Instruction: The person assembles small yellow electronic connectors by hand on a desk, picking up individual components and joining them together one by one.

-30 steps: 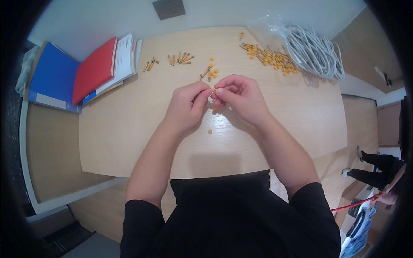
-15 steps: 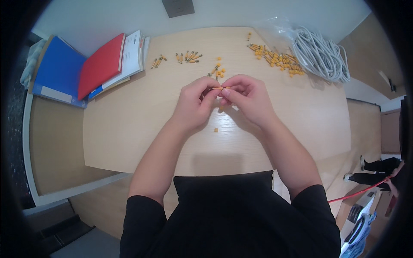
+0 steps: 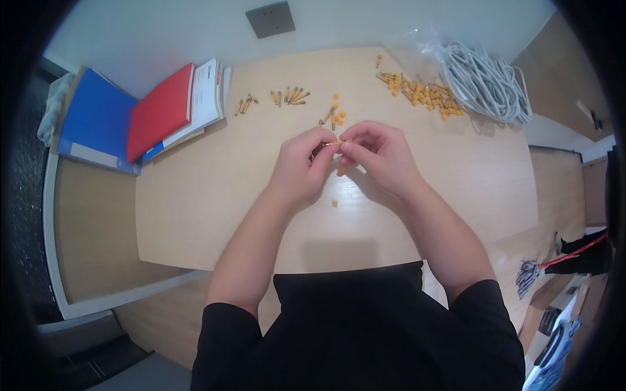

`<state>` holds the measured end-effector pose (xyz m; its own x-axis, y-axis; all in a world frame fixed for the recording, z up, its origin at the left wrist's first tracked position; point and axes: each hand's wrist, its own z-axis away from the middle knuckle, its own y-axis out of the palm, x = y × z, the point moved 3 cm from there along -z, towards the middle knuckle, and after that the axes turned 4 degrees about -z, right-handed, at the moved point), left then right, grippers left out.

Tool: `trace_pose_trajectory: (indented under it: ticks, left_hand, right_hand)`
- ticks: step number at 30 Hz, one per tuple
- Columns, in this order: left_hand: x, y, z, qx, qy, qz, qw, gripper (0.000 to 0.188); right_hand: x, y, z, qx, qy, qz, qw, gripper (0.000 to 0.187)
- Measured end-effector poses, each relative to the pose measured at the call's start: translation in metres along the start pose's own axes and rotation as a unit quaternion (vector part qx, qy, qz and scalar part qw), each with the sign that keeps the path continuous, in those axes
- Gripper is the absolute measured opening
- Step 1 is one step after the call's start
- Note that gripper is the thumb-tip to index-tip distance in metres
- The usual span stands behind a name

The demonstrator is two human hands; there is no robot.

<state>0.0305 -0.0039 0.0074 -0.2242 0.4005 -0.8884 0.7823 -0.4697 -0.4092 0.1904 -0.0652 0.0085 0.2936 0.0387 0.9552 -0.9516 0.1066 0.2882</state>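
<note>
My left hand (image 3: 298,161) and my right hand (image 3: 383,155) meet over the middle of the table, thumbs and fingers pinched together. Between their fingertips lies a small, thin yellow-orange piece (image 3: 334,143), held roughly level; the fingers cover most of it. Just beyond the hands are several loose yellow caps (image 3: 339,115) and a few small yellow-and-metal pieces (image 3: 329,117). Below my right fingertips sits a small yellow piece (image 3: 341,171), partly hidden. A single yellow cap (image 3: 335,203) rests on the table (image 3: 469,189) nearer to me.
Far left, yellow-and-metal pieces lie in two groups (image 3: 246,103) (image 3: 290,96). A larger pile of capped pieces (image 3: 424,94) lies far right beside coiled grey cable (image 3: 489,85) and clear plastic. Blue (image 3: 94,120) and red folders (image 3: 163,111) stand left. A person's mop (image 3: 527,277) is right.
The whole view has shifted slightly. Both hands stay pinched together on the small piece, with little finger movement. At the right, a mop head has come into view by the other person's legs.
</note>
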Motion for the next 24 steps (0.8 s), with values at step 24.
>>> trace_pose_trajectory:
  ticks: [24]
  left_hand:
    - [0.005, -0.003, -0.001, 0.029, -0.023, -0.045, 0.998, 0.014]
  right_hand:
    - [0.010, 0.008, 0.009, -0.031, -0.131, 0.310, 0.941, 0.011]
